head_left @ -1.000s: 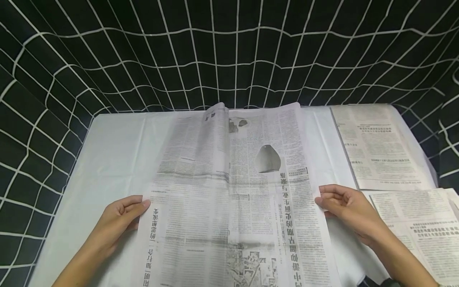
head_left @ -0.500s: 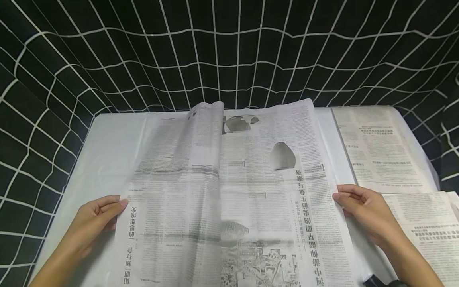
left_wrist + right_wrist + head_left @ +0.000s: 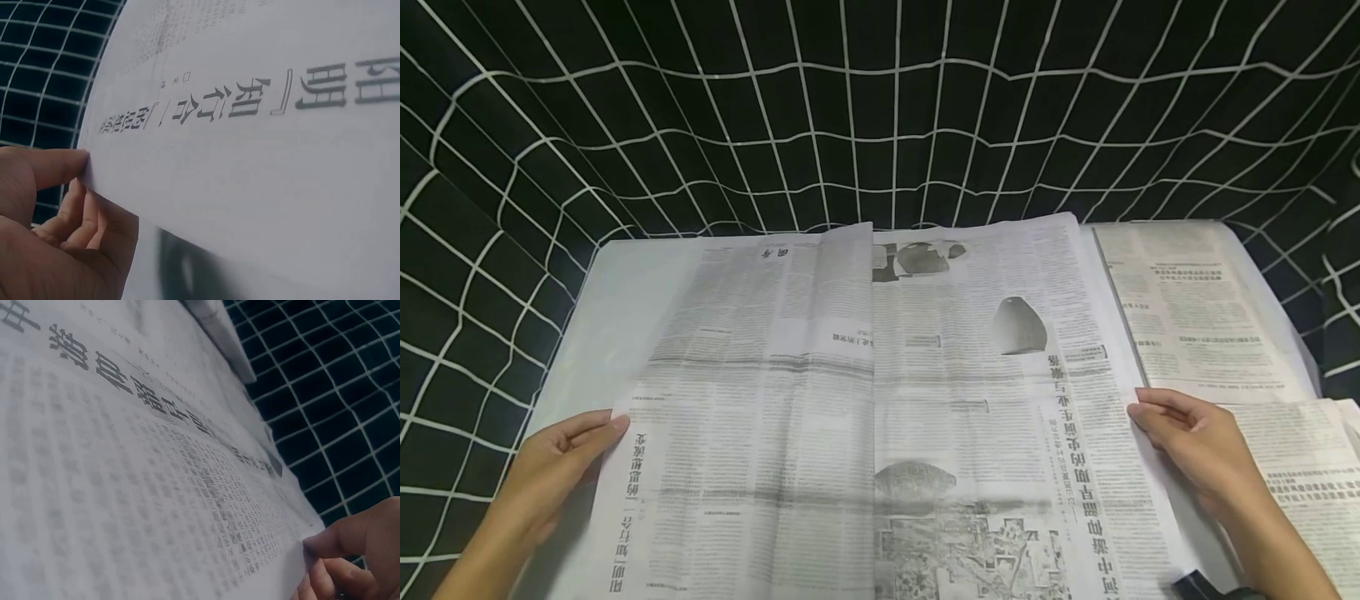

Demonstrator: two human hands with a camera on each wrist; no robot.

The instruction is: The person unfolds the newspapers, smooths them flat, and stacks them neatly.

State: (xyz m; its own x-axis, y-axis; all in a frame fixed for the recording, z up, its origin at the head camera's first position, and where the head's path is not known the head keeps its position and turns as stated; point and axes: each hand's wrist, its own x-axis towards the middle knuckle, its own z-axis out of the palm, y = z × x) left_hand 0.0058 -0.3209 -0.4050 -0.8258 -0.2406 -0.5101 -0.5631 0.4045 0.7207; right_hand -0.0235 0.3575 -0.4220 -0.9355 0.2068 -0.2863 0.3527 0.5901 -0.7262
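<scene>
A large newspaper sheet (image 3: 730, 417) lies spread wide across the white table, its print upside down in the head view and a centre fold running away from me. My left hand (image 3: 553, 467) pinches its left edge between thumb and fingers; in the left wrist view the thumb lies on the page (image 3: 250, 169) edge with the fingers beneath. On the opposite side my right hand (image 3: 1206, 442) pinches the right edge the same way. The right wrist view shows that thumb and fingers (image 3: 350, 540) at the margin of the printed page (image 3: 125, 487).
Two folded newspapers lie at the right: one at the back (image 3: 1210, 317), another nearer (image 3: 1311, 483), partly behind my right forearm. The white tabletop (image 3: 625, 292) shows at the left. Black cloth with a white grid (image 3: 895, 108) surrounds the table's back and sides.
My hands have moved apart, left hand leftward and right hand rightward, both still pinching the edges. The newspaper has spread wider and flatter, and its curled middle fold has opened out.
</scene>
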